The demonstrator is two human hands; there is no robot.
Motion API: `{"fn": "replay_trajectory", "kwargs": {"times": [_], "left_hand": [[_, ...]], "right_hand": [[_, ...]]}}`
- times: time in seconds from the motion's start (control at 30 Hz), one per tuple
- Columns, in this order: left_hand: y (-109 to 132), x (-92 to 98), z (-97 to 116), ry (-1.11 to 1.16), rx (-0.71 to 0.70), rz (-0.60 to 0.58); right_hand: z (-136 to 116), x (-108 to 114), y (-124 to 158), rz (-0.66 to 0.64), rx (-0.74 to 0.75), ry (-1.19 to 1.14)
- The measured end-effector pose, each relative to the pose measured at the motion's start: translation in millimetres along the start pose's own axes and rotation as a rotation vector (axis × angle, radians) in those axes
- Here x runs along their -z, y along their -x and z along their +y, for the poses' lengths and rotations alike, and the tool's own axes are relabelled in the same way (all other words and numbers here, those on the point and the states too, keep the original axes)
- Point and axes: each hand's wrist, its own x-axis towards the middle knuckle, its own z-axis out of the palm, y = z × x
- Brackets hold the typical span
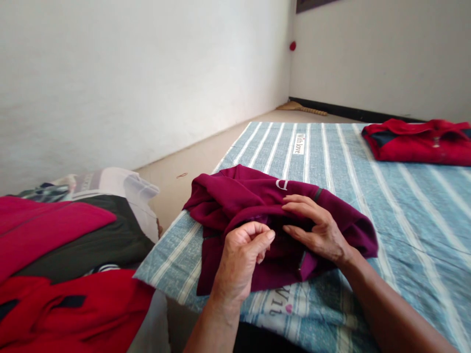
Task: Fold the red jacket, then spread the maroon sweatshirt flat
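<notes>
A maroon zip jacket [235,201] lies bunched on the corner of a striped blue cloth, with white lettering on it and a dark zip end near its front. My left hand [241,255] is in front of the jacket's opening, thumb and forefinger pinched together. Whatever those fingers may hold is hidden. On the jacket's right part rests my right hand [318,228], its fingers stretched and the thumb apart from them, touching the fabric at the edge of the opening.
The blue-and-white striped cloth [415,211] covers a raised flat surface. A folded red garment [412,147] sits at its far right. On the left is a pile with a red garment [106,304], a dark garment [125,230] and white cloth [121,181]. A broom [301,108] lies by the far wall.
</notes>
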Motion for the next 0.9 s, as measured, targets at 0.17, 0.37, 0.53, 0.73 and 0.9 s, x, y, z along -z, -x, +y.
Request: {"fn": "replay_trajectory", "kwargs": {"times": [0.17, 0.37, 0.53, 0.73, 0.9], "left_hand": [[-5, 0.2, 4, -0.016, -0.016, -0.008], [-10, -5.4, 1, -0.089, -0.039, -0.079], [-15, -2.5, 0, -0.274, -0.165, -0.086], [-17, 5.3, -12, -0.872, -0.655, 0.001], [-13, 1.1, -17, -1.254, -0.635, -0.019]], "right_hand": [[-13, -4, -2, -0.064, 0.126, 0.105], [-6, -16, 2, -0.103, 0.034, 0.101], [-2, -9, -1, -0.092, -0.221, -0.185], [2, -3, -4, -0.076, -0.345, -0.363], [5, -2, -3, -0.064, -0.356, -0.365]]}}
